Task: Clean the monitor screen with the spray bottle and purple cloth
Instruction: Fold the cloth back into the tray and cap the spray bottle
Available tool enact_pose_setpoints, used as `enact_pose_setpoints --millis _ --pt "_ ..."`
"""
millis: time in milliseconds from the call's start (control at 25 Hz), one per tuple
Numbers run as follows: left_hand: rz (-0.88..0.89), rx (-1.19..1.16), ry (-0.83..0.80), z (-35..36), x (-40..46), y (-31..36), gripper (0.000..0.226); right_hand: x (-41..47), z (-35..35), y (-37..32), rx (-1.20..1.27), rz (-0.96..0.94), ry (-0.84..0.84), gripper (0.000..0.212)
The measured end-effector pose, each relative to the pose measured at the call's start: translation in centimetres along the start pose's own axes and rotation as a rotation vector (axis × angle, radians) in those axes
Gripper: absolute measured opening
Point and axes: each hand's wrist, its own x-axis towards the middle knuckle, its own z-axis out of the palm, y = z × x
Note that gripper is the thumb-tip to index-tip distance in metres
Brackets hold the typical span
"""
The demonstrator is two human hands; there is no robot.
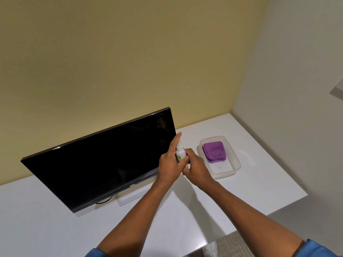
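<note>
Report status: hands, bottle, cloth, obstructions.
Left hand and right hand both gripping spray bottle beside monitor screen. Purple cloth untouched in plastic container. Nothing blocking.

A black Dell monitor (104, 164), its screen dark and tilted back, stands on a white desk (259, 182) against a yellow wall. Just off the monitor's right edge, a small white spray bottle (180, 152) with a green label is held upright between both hands (169, 166), its nozzle at the top. Right of the monitor, a folded purple cloth (214, 152) lies in the far end of a clear plastic container (234, 164).
</note>
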Motion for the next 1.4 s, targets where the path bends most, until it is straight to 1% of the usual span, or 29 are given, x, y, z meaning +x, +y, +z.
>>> enact_pose_setpoints --millis 80,160,200,280,320,360,440,520,600,680,840,960,1040,1240,1400 --pt "-0.015 -0.014 -0.010 0.9 0.2 0.0 0.096 0.2 -0.9 0.6 -0.039 -0.018 -0.002 0.025" --pt "-0.055 -0.044 -0.034 1.9 0.5 -0.1 0.093 0.5 -2.0 1.4 -0.067 -0.026 -0.027 0.026" --pt "-0.072 -0.060 -0.047 2.5 0.7 -0.1 0.087 0.6 -2.8 2.0 -0.082 -0.009 -0.046 0.029" --pt "-0.077 -0.060 -0.053 3.6 1.2 -0.4 0.066 0.7 -4.5 3.2 -0.109 0.052 -0.058 0.037" --pt "-0.071 -0.035 -0.052 4.1 1.5 -0.6 0.054 0.7 -5.5 3.8 -0.108 0.081 -0.037 0.035" --pt "-0.070 -0.007 -0.056 4.7 1.7 -0.8 0.044 0.8 -6.5 4.3 -0.094 0.098 -0.003 0.029" --pt "-0.083 0.032 -0.079 6.1 2.1 -1.0 0.030 1.0 -8.3 4.9 -0.058 0.099 0.060 0.020" --pt "-0.093 0.046 -0.120 7.7 2.3 -0.9 0.025 1.4 -9.8 5.0 -0.030 0.081 0.058 0.025" --pt "-0.101 0.033 -0.178 9.4 2.7 -0.4 0.024 1.8 -10.9 5.4 -0.031 0.083 -0.003 0.026" --pt "-0.100 0.001 -0.226 10.9 3.2 0.0 0.022 2.0 -11.8 6.3 -0.064 0.092 -0.047 0.019" --pt "-0.108 -0.046 -0.300 14.6 4.0 0.5 0.020 2.8 -14.4 8.8 -0.231 0.110 -0.079 0.008" --pt "-0.111 -0.037 -0.344 17.0 5.0 0.6 0.041 3.8 -16.7 10.8 -0.377 0.152 -0.124 0.009" --pt "-0.123 -0.082 -0.382 18.6 5.5 0.5 0.049 4.2 -17.9 12.1 -0.443 0.193 -0.129 0.012" --pt "-0.111 -0.116 -0.427 21.5 6.3 0.1 0.046 4.4 -18.5 15.4 -0.659 0.202 -0.182 0.021" --pt "-0.073 -0.158 -0.437 22.2 6.7 -0.3 0.042 4.5 -18.2 17.2 -0.726 0.200 -0.187 0.024"
